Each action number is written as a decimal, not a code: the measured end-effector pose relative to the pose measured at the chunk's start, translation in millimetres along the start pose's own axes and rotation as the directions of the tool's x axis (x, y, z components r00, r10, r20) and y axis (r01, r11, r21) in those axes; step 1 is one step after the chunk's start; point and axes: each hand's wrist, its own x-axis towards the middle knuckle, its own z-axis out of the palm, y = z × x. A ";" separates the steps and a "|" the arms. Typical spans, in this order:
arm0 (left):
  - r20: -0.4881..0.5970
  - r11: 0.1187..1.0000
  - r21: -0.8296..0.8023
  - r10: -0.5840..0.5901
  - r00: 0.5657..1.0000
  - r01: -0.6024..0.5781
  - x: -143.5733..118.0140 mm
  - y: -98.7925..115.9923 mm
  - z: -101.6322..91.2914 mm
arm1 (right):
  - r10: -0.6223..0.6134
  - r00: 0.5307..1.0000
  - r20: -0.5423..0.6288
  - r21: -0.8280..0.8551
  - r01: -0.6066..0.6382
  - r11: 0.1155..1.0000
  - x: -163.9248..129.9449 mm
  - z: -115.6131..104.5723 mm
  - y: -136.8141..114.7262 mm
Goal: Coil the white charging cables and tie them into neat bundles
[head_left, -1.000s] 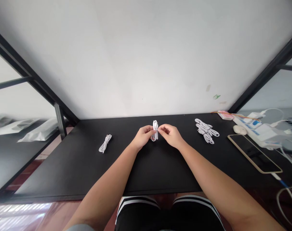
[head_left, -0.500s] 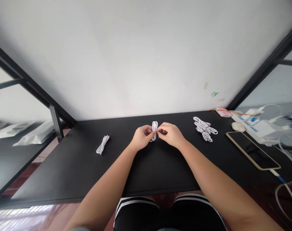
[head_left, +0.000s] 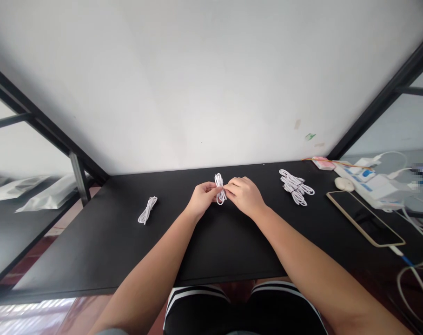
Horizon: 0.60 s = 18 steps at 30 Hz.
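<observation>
Evidently busy at the waist of a white coil [head_left: 219, 181], placed centrally over the table [head_left: 211, 251], nearer the back. Pinched there from 9 o'clock between thumb and forefinger of the left hand [head_left: 202, 200]; met from 3 o'clock by the right hand [head_left: 244, 195], with fingers pressed together on the same spot. Too small to tell whether with a tie between them; unclear, too, whether resting on the table or lifted above it.

Probably calling next for a steady left pinch and small, close moves of the right fingertips around the waist, without letting loops slip.

Farther out, note a lone coil [head_left: 148, 211] well apart between 8 and 9 o'clock, and a pile [head_left: 295, 188] of white cable at 3. Beyond that pile, watch for the phone [head_left: 365, 218] just past 3 o'clock and the power strip [head_left: 363, 184] at 3.

Hemmed at 12 o'clock by the wall [head_left: 204, 93]; freer toward 6, between the forearms [head_left: 159, 256], down to the front edge [head_left: 228, 280]; freest toward 8, out to the slanting left edge [head_left: 65, 231].
</observation>
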 end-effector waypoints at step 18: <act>-0.041 0.999 0.035 0.024 0.999 -0.023 0.9 -3.4 1.2 | 0.152 0.987 0.054 0.138 -0.158 0.978 -0.5 1.7 -6.3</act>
